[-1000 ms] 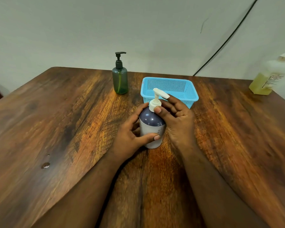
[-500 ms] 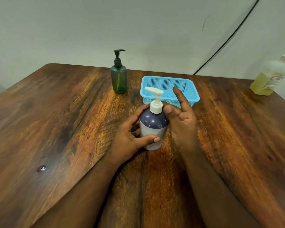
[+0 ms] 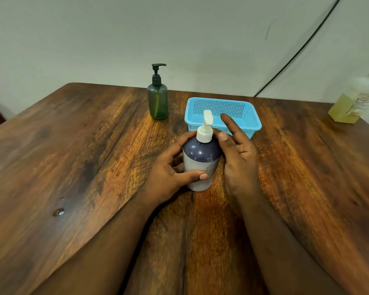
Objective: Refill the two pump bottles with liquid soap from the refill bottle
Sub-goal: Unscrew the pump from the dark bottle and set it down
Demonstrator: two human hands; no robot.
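The dark purple pump bottle [image 3: 201, 165] stands upright on the worktop [image 3: 94, 156], centre, just in front of the blue basket [image 3: 249, 122]. Its white pump head [image 3: 205, 129] is on, nozzle pointing away from the person. Left hand [image 3: 168, 173] grips the body: thumb across the pale label at the front, fingers [image 3: 180, 143] curled round the far side up by the shoulder. Right hand [image 3: 239, 158] sits just beside the bottle w/ fingers apart & mostly straight, holding nothing; thumb tip is at or v. near the collar, can't tell if it touches.

Step in hand, as I read it: unscrewing the pump of the 1st bottle, right hand between turns. Next move calls for the right fingers to close on the collar, twist while the left keeps the body from spinning, then lift the pump & dip tube straight out.

Further out: green pump bottle [image 3: 157, 102] w/ black pump, upright, behind-left, well apart from both hands, cap on, so likely 2nd in line. Refill bottle [image 3: 354, 103], yellowish liquid, stands at the far right edge, blurred, label unreadable; a long reach. Basket looks empty as far as its inside shows, prob the spot for the removed pump. Black cable [image 3: 296, 54] runs down the wall behind. Small drops of liquid [image 3: 59, 211] on the worktop at left. Nothing blocks the collar; risk is tipping the bottle while twisting
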